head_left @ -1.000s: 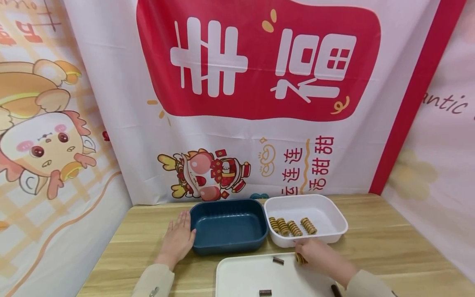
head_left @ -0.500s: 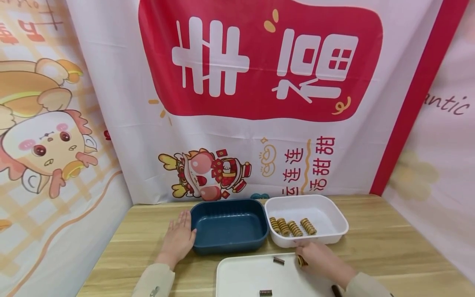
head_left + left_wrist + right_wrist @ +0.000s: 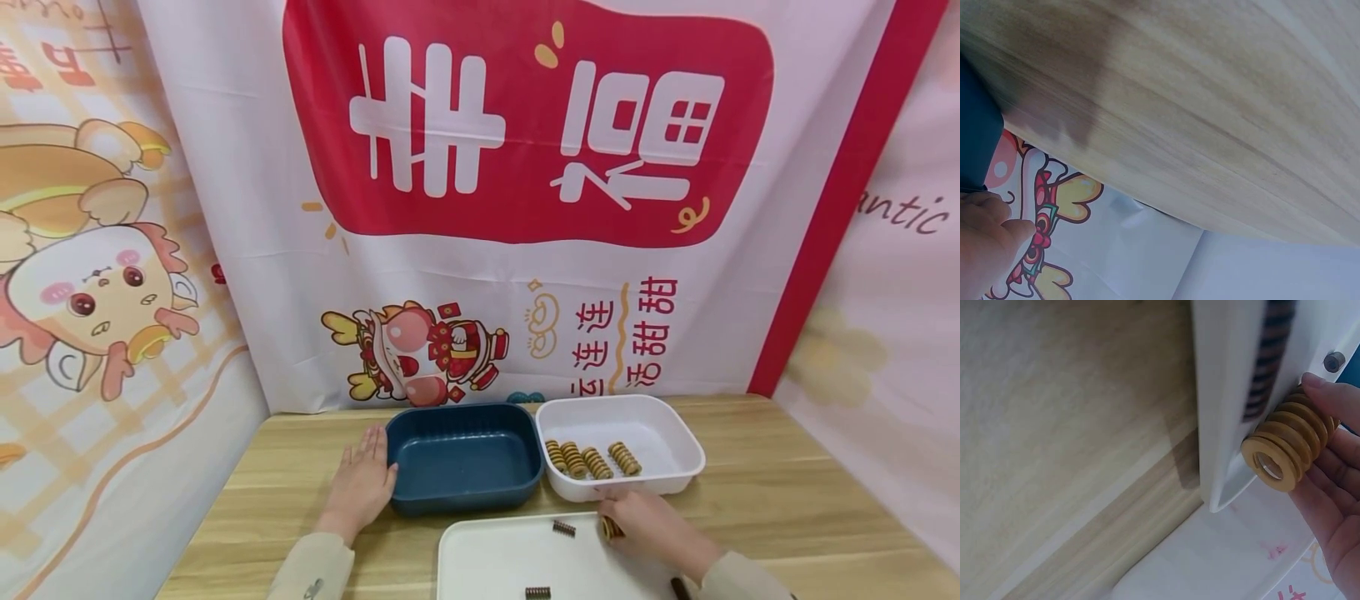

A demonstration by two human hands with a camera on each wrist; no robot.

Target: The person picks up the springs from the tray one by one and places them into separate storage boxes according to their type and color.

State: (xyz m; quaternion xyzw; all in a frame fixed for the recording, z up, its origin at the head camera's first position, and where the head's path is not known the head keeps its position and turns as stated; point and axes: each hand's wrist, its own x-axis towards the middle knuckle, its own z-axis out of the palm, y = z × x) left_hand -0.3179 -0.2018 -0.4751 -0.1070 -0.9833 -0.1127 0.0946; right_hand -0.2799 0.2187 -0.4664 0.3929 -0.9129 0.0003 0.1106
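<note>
My right hand [image 3: 648, 525] grips a thick yellow coil spring [image 3: 611, 527] over the back right part of the cream tray [image 3: 491, 550]. In the right wrist view the thumb and fingers pinch the spring [image 3: 1288, 444] from the side, and its round hollow end faces the camera. My left hand [image 3: 358, 486] rests with extended fingers along the left wall of the dark blue bin [image 3: 465, 500]. Several similar yellow springs [image 3: 597, 463] lie in the white bin [image 3: 660, 482], just behind the right hand. Small dark springs [image 3: 564, 528] lie on the tray.
A longer dark spring [image 3: 679, 588] sits on the tray under the right forearm. The two bins stand side by side at the back of the wooden table [image 3: 247, 500]. Printed cloth [image 3: 465, 267] hangs behind them and along both sides.
The yellow spring has turned slightly in my right hand, so its end shows more. The left hand stays against the blue bin.
</note>
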